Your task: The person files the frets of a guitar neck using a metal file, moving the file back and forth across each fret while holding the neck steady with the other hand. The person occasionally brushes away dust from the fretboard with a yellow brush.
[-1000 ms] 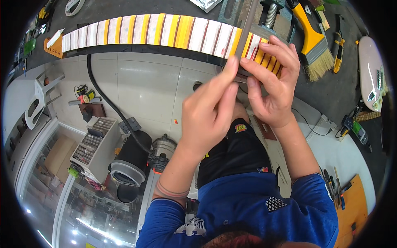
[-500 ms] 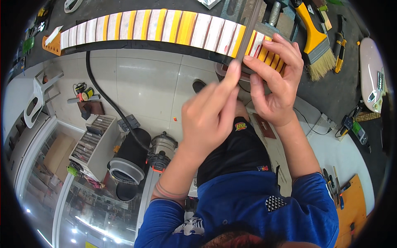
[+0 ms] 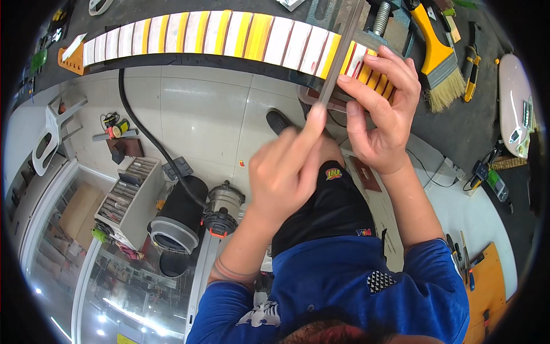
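A long guitar neck (image 3: 278, 39) curves across the top, its fretboard covered in white and yellow tape strips with thin dark frets between them. Across its right part lies a narrow grey file (image 3: 339, 64). My left hand (image 3: 285, 172) is closed round the near end of that file, index finger stretched along it; the hand is somewhat blurred. My right hand (image 3: 381, 109) stays beside the file with fingers spread and curved, fingertips resting on the taped neck and at the file's edge. The neck's orange end piece (image 3: 70, 61) with small holes shows at the far left.
A bench vise (image 3: 382, 20) stands behind the neck. On the dark bench to the right lie a yellow-handled brush (image 3: 438, 63) and a yellow-black cutter (image 3: 471, 69). A black bin (image 3: 182, 212), a vacuum-like machine (image 3: 223, 206) and a hose (image 3: 137, 120) are below left.
My left hand has drawn the file back toward my body, down and slightly left. My right hand and the guitar neck keep their places.
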